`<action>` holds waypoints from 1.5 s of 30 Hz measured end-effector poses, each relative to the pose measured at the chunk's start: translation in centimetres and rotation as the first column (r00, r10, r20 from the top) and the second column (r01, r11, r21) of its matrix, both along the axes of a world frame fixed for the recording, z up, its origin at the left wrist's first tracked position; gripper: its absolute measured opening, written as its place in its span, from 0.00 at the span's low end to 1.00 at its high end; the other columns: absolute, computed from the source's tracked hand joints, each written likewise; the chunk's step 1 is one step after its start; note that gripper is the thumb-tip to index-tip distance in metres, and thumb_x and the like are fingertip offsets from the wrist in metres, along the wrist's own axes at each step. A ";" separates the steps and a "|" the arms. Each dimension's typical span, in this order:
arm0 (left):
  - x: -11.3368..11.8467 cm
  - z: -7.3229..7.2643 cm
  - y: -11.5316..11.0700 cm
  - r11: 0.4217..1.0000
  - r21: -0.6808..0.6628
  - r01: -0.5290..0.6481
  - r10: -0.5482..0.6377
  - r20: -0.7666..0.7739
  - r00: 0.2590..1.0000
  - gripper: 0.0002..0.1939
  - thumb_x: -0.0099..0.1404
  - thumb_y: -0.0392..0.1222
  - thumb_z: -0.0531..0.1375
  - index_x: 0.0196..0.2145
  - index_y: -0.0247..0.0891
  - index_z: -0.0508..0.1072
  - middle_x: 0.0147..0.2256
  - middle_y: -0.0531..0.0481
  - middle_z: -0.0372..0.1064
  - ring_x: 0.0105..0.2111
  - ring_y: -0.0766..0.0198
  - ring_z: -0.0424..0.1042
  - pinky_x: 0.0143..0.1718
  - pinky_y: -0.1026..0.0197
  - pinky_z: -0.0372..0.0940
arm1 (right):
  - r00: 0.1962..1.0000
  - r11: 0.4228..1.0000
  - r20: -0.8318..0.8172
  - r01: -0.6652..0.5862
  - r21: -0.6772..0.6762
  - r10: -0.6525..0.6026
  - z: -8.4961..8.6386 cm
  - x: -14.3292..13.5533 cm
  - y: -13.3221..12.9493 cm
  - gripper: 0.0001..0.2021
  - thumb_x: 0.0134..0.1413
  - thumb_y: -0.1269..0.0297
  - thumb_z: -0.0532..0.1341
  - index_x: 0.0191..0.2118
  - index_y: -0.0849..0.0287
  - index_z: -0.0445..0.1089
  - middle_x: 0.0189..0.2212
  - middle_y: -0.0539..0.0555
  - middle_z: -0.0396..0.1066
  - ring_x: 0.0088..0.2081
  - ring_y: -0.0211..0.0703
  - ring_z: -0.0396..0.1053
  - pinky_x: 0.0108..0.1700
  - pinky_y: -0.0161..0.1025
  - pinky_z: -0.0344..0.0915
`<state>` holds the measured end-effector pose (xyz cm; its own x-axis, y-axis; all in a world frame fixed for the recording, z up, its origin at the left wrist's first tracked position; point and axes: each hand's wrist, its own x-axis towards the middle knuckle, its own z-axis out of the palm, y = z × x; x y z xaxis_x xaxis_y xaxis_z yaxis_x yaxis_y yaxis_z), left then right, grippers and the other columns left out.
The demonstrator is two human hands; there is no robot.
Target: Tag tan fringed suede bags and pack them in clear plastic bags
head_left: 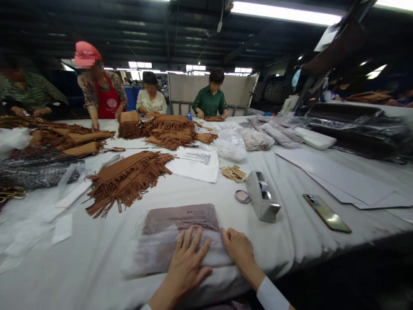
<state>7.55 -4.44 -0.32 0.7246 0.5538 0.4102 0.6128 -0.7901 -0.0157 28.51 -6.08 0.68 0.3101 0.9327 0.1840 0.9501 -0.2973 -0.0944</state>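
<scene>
Fringed brown leather [129, 174] well left of tape dispenser [258, 196]. Plastic-wrapped packet [177, 217] nearer me, left of dispenser. My left hand [188, 260] flat, spread on it (pressing hard may crease film). My right hand [239, 249] pinches packet's edge; sharp tug could split plastic.

Cannot read any wording with certainty. See several dark lines of print [193, 217] on the clear plastic bag [159, 245], with two larger characters [189, 212] near its far edge, too blurred to make out. Also see tiny, illegible lettering [198, 157] on the white wrapper [196, 171], and a round pale emblem [112, 103] above undecipherable small characters on the red apron [106, 92].
</scene>
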 end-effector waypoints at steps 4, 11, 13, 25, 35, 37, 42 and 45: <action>-0.5 -0.9 0.3 1.000 0.000 -0.010 0.010 0.000 1.000 0.38 0.60 0.62 0.56 0.65 0.50 0.51 0.66 0.41 0.46 0.63 0.38 0.47 0.59 0.37 0.43 | 0.999 0.997 -0.039 0.017 0.073 -0.014 -0.5 1.0 -0.2 0.20 0.64 0.58 0.51 0.24 0.60 0.70 0.19 0.58 0.72 0.22 0.43 0.70 0.26 0.35 0.55; -0.2 -2.2 0.2 0.996 0.093 -0.014 0.011 0.030 0.999 0.37 0.60 0.58 0.58 0.64 0.52 0.52 0.64 0.44 0.51 0.63 0.41 0.47 0.61 0.41 0.36 | 0.970 0.870 -0.191 0.224 0.440 -0.153 4.9 11.7 -0.9 0.28 0.64 0.49 0.41 0.39 0.63 0.72 0.39 0.65 0.74 0.42 0.51 0.69 0.44 0.43 0.62; -0.1 -2.4 0.3 0.996 0.092 -0.011 0.007 0.044 0.999 0.37 0.59 0.57 0.58 0.64 0.52 0.53 0.64 0.45 0.52 0.63 0.42 0.46 0.61 0.41 0.36 | 0.933 0.824 -0.274 0.339 0.454 -0.234 6.8 15.6 -0.5 0.31 0.61 0.46 0.41 0.42 0.67 0.73 0.41 0.70 0.73 0.44 0.55 0.68 0.43 0.46 0.62; 0.1 -1.9 0.7 0.978 0.209 -0.009 -0.004 0.062 0.998 0.33 0.57 0.56 0.59 0.60 0.51 0.60 0.60 0.44 0.60 0.61 0.43 0.49 0.59 0.43 0.38 | 0.740 0.827 -0.647 0.471 0.307 -0.181 7.3 18.5 1.2 0.25 0.44 0.44 0.56 0.26 0.64 0.76 0.23 0.57 0.75 0.29 0.49 0.71 0.31 0.38 0.63; 0.1 -2.1 0.3 0.989 0.147 -0.020 0.009 0.075 0.997 0.33 0.59 0.52 0.59 0.61 0.51 0.58 0.62 0.44 0.55 0.61 0.43 0.50 0.61 0.43 0.38 | 0.631 0.813 -0.756 0.526 0.250 -0.175 3.7 16.2 -2.8 0.25 0.43 0.40 0.54 0.23 0.61 0.71 0.20 0.56 0.72 0.23 0.45 0.69 0.26 0.38 0.65; 0.0 -2.0 0.2 0.991 0.131 -0.020 0.011 0.072 0.997 0.34 0.59 0.53 0.59 0.62 0.52 0.57 0.63 0.46 0.54 0.62 0.44 0.49 0.62 0.43 0.37 | 0.627 0.804 -0.755 0.541 0.246 -0.191 2.9 16.1 -2.7 0.25 0.43 0.39 0.53 0.21 0.59 0.69 0.16 0.54 0.69 0.19 0.42 0.66 0.22 0.37 0.62; -0.2 -1.4 -0.2 0.998 0.038 -0.052 0.051 0.040 0.998 0.34 0.61 0.54 0.58 0.63 0.53 0.54 0.65 0.45 0.50 0.63 0.43 0.48 0.62 0.42 0.37 | 0.664 0.836 -0.713 0.507 0.210 -0.223 2.4 15.6 -3.3 0.24 0.43 0.39 0.54 0.17 0.57 0.66 0.10 0.51 0.62 0.16 0.42 0.61 0.20 0.38 0.57; -0.4 -1.1 -0.3 0.999 -0.025 -0.047 0.047 0.026 0.999 0.35 0.62 0.55 0.57 0.64 0.52 0.52 0.66 0.45 0.47 0.63 0.43 0.47 0.62 0.41 0.36 | 0.685 0.890 -0.704 0.421 0.175 -0.185 3.1 14.0 -3.5 0.24 0.43 0.40 0.55 0.20 0.58 0.69 0.12 0.51 0.63 0.18 0.43 0.62 0.22 0.38 0.59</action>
